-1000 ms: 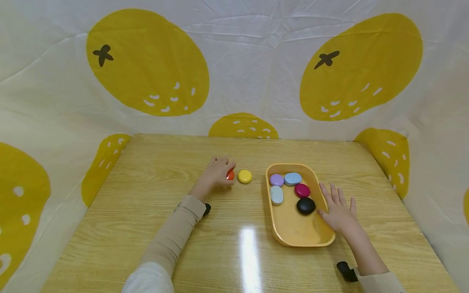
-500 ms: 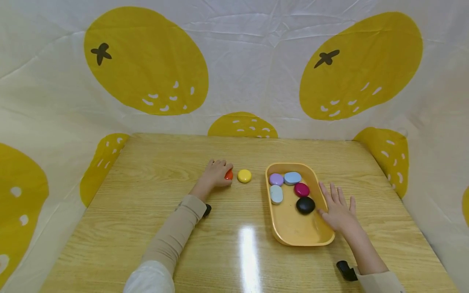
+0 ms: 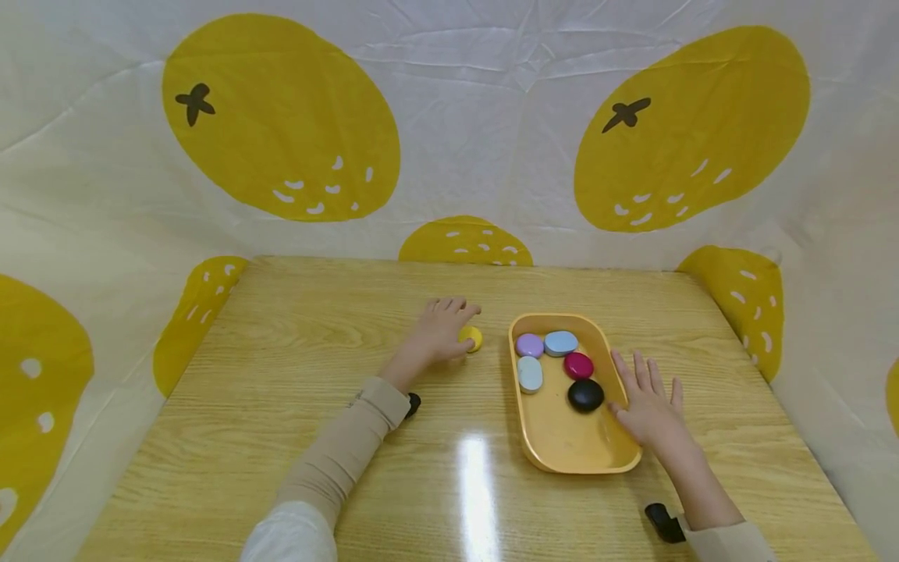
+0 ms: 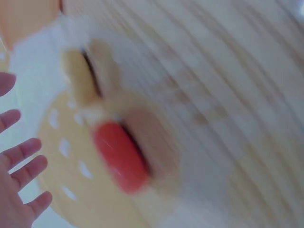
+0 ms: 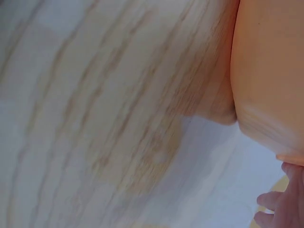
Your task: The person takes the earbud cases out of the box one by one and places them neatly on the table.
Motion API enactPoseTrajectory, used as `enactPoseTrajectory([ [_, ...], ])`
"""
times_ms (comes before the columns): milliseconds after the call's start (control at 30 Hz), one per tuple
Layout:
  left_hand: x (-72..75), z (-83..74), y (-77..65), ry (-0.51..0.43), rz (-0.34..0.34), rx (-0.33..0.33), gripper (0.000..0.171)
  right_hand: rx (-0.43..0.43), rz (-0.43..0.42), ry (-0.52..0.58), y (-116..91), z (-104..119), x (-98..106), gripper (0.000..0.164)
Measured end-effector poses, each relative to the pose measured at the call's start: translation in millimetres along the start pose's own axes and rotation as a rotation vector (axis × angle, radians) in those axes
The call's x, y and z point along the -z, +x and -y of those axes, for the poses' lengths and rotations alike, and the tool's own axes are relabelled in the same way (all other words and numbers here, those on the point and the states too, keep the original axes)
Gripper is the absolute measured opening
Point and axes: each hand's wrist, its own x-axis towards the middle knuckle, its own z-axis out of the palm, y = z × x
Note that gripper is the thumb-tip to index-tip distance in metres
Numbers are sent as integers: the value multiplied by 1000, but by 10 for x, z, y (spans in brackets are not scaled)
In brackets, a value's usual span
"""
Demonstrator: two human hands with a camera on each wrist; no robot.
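Observation:
In the head view my left hand [image 3: 444, 331] reaches over the table, fingers spread and thumb beside a round yellow pebble-shaped piece [image 3: 474, 339]. The red pebble-shaped piece [image 4: 121, 157] is hidden in the head view. The blurred left wrist view has it lying on the table near the yellow one, apart from my spread left fingers [image 4: 23, 175]. My right hand [image 3: 653, 406] lies with fingers spread along the right side of an orange tray [image 3: 572, 449], thumb at the rim. Inside the tray sit purple, blue, pale grey-blue, crimson and black [image 3: 586, 396] pieces.
The wooden table [image 3: 316, 312] ends at a white cloth [image 3: 485, 140] printed with large yellow fruit shapes. Black wrist-worn parts [image 3: 664, 523] stick out near both sleeves. The tray's raised rim runs between the loose pieces and my right hand.
My left hand has let go of the red piece and moved right, toward the yellow piece, with its fingers opening out. My right hand and the tray have stayed put.

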Motion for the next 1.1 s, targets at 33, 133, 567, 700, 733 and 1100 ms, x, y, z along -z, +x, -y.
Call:
enactPoseTrajectory([
  [33,8,-74,14,9,-14,-20,56,0,-8,-6,0,1,-5,82],
  [133,21,-304,55,40,-54,-84,55,2,-32,-19,-2,9,-10,82],
  [567,-174,-991,168,213,12,-277,58,6,-83,-71,-13,34,-45,83],
  [700,-229,-1078,207,301,74,-279,60,6,-80,-68,-19,43,-35,83],
  [733,-238,-1096,217,324,92,-279,60,6,-79,-68,-20,45,-33,83],
  [1100,-249,-1250,319,448,297,-203,57,4,-76,-66,-24,45,-30,83],
])
